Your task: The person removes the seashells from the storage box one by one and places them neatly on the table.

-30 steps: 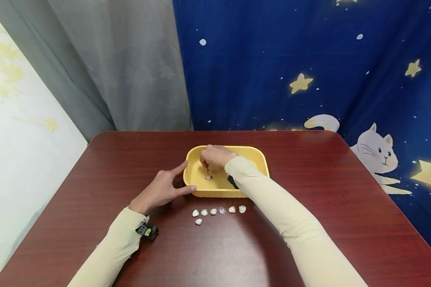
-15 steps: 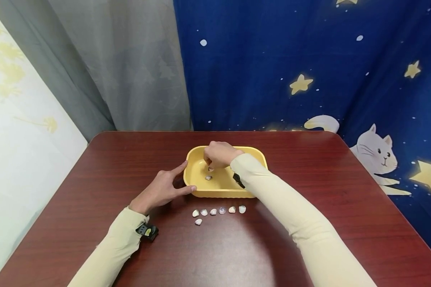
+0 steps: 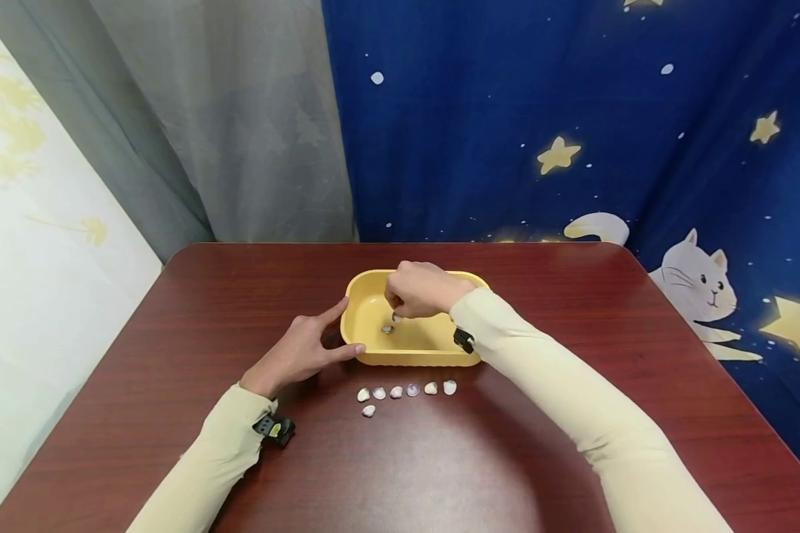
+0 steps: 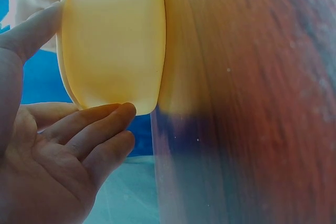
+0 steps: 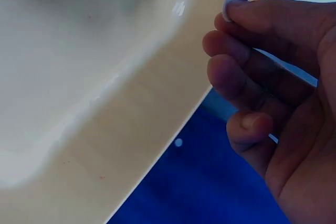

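A yellow plastic basin (image 3: 416, 358) stands near the middle of the table. My left hand (image 3: 300, 348) touches its left end, thumb and index finger spread straight across the two corners. The left wrist view shows the other fingers (image 4: 100, 135) lying against the outer wall. Over the basin, my right hand (image 3: 421, 287) pinches a small seashell (image 5: 234, 1) between thumb and index finger. Another seashell (image 3: 387, 329) lies on the basin floor, just left of the pinched one. The right forearm hides part of the basin's right end.
Several seashells (image 3: 412, 390) lie in a row on the table in front of the basin, with a single shell (image 3: 369, 411) below the row's left part. A dark red table (image 3: 253, 289) backs onto grey and blue curtains (image 3: 467, 133).
My right hand has drawn to the right over the basin, carrying the pinched seashell away from the basin's left part. The left hand and the row of shells have stayed put.
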The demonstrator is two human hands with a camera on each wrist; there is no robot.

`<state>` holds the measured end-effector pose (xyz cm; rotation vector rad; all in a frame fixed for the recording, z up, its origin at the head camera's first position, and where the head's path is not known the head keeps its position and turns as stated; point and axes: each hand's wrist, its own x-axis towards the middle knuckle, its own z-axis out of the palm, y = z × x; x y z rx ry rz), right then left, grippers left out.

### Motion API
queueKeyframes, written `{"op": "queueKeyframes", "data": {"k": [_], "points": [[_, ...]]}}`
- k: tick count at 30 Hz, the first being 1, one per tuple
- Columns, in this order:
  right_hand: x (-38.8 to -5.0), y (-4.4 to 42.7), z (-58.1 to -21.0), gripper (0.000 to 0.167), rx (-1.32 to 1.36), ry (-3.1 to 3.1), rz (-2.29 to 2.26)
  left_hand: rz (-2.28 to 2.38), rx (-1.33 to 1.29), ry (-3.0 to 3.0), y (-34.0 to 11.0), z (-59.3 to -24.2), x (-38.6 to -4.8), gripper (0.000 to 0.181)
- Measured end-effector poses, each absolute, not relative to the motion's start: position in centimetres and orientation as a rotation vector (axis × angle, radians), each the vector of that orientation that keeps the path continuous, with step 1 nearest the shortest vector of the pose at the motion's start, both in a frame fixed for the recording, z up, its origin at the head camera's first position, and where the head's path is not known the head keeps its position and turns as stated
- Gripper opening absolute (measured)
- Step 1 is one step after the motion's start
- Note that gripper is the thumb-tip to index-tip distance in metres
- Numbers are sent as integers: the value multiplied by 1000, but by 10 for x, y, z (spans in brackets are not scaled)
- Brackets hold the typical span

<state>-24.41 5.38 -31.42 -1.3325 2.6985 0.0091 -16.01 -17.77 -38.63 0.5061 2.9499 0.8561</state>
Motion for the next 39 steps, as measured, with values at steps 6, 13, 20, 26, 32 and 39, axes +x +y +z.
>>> {"op": "queueKeyframes", "data": {"k": [6, 13, 20, 26, 32, 39], "points": [[-223, 66, -309, 21, -1405, 2688, -105, 855, 502, 2930, -177, -387, -160, 100], [-198, 70, -309, 15, -1514, 2708, -187, 860, 504, 2936, -177, -386, -160, 99], [-173, 70, -317, 12, -1549, 2719, -193, 867, 523, 2945, -177, -387, -160, 99], [-153, 67, -331, 15, -1573, 2729, -144, 872, 520, 2956, -177, -388, -160, 99], [-140, 59, -356, 16, -1555, 2749, -83, 855, 498, 2956, -178, -388, -159, 100], [-134, 52, -376, 32, -1455, 2806, -26, 859, 500, 2945, -177, -388, -160, 99]]}}
